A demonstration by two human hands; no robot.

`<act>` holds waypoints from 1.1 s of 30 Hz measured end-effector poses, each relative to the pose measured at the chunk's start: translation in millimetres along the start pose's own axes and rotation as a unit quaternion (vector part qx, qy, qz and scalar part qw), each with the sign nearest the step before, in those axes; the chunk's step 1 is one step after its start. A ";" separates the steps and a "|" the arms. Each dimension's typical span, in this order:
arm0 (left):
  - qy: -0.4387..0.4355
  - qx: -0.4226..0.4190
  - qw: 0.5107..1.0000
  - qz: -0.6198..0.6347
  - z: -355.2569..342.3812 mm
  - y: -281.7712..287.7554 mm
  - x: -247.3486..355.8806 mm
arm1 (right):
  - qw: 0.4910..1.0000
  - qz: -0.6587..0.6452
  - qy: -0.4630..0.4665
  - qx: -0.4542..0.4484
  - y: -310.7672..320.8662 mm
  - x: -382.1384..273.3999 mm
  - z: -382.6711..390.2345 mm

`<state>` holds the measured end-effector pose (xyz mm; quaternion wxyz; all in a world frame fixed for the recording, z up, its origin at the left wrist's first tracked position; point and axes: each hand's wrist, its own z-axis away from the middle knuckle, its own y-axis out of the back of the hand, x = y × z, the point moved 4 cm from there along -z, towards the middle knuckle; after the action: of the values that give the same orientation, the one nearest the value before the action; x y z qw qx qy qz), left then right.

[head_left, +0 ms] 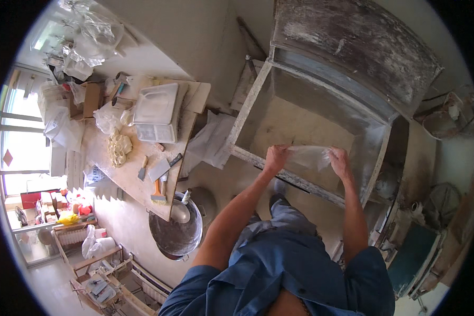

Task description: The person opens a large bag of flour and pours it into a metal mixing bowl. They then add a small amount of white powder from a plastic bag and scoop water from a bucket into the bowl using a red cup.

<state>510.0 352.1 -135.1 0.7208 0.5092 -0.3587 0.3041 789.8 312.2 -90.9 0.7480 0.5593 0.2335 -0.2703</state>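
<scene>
My left hand (275, 157) and my right hand (339, 159) are stretched out in front of me, each gripping one end of a thin clear plastic sheet (308, 156) pulled between them. Both hands hover over the near rail of a dusty grey metal scaffold frame (300, 181). Its plaster-caked platform (353, 47) lies beyond. My blue shirt fills the lower edge.
To the left a wooden board table (142, 174) carries a white tray (156, 104), trowels, a brush (158, 192) and a lump of fibre (119, 148). A round metal basin (176, 234) stands below it. Plastic bags and boxes crowd the window side. A bucket (440, 124) is at right.
</scene>
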 end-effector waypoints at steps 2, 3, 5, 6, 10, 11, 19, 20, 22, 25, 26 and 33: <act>0.000 -0.003 1.000 0.021 1.4 1.7 -1.0 | 1.000 -0.002 0.001 0.020 5.4 7.1 0.9; -0.029 0.018 0.999 0.034 2.5 4.2 0.6 | 1.000 -0.015 0.001 0.027 6.7 11.7 1.8; -0.039 0.026 0.997 0.064 1.8 4.8 1.0 | 0.999 0.032 0.014 0.006 3.3 19.3 1.4; -0.012 0.005 0.997 0.078 1.8 2.6 -1.2 | 0.996 0.087 0.017 -0.029 -0.8 22.9 1.4; 0.048 0.022 0.994 0.100 -1.3 0.1 -3.1 | 0.996 -0.067 0.005 0.056 6.1 32.9 -0.3; 0.092 0.013 0.991 0.095 -1.2 -1.5 -5.5 | 0.999 -0.030 0.005 0.042 5.5 33.1 -0.6; -0.108 0.016 0.994 0.010 6.7 -0.3 31.5 | 0.997 -0.067 0.022 0.024 1.5 4.3 -5.1; -0.131 0.011 0.991 0.010 8.3 -2.5 36.7 | 0.999 -0.006 0.034 0.025 -0.3 -3.3 -5.1; -0.144 0.002 0.988 -0.058 9.1 -8.5 44.5 | 0.995 0.068 0.062 -0.048 -8.0 -19.3 -5.0; -0.172 -0.019 0.983 -0.058 4.4 -15.7 54.9 | 0.987 0.107 0.038 0.116 10.2 -38.0 -6.4; -0.122 -0.058 0.989 -0.059 5.2 -19.9 52.5 | 0.994 0.085 0.040 0.050 8.2 -42.9 -7.8; -0.126 -0.038 0.989 0.066 1.9 -22.5 50.6 | 0.999 -0.025 0.011 0.034 30.1 -37.9 -26.2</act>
<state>555.9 347.4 -104.4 0.6671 0.4906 -0.4909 0.2708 780.3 349.7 -51.8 0.7193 0.5812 0.2461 -0.2902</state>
